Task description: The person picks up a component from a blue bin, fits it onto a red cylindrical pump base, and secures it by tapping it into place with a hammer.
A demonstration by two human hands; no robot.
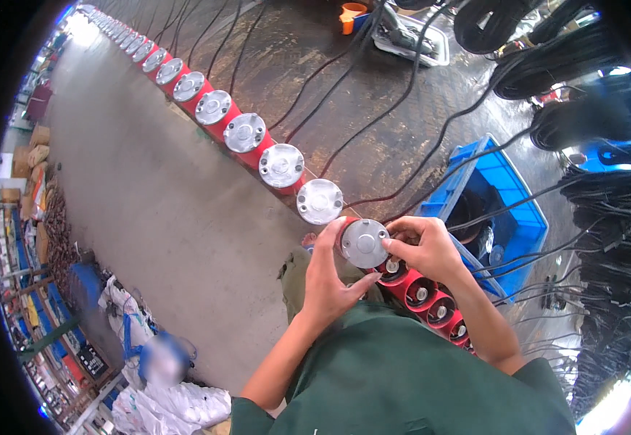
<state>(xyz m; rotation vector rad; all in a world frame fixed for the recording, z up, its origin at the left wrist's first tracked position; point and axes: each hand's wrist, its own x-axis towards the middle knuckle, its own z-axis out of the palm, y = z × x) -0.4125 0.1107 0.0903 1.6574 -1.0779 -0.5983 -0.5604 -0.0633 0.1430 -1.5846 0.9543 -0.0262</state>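
Observation:
A red cylinder (347, 225) stands upright in front of me, with a round silver metal end cap (364, 248) on top. My left hand (324, 283) is curled round the near left side of this cylinder, fingers at the far side and thumb at the cap's near edge. At the cap's right edge, beside a small hole, my right hand (431, 250) has its thumb and forefinger pinched. Whatever is between those fingertips is too small to make out. Close to my body, several red cylinders without caps (422, 294) show their dark insides and a pale central shaft.
A long row of capped red cylinders (281, 165) runs to the far left. Black cables (395, 190) cross the dark worktop (308, 65) toward hanging coils (605, 217). A blue crate (507, 167) stands right; a white tray (438, 51) lies beyond. White sacks (174, 406) sit lower left.

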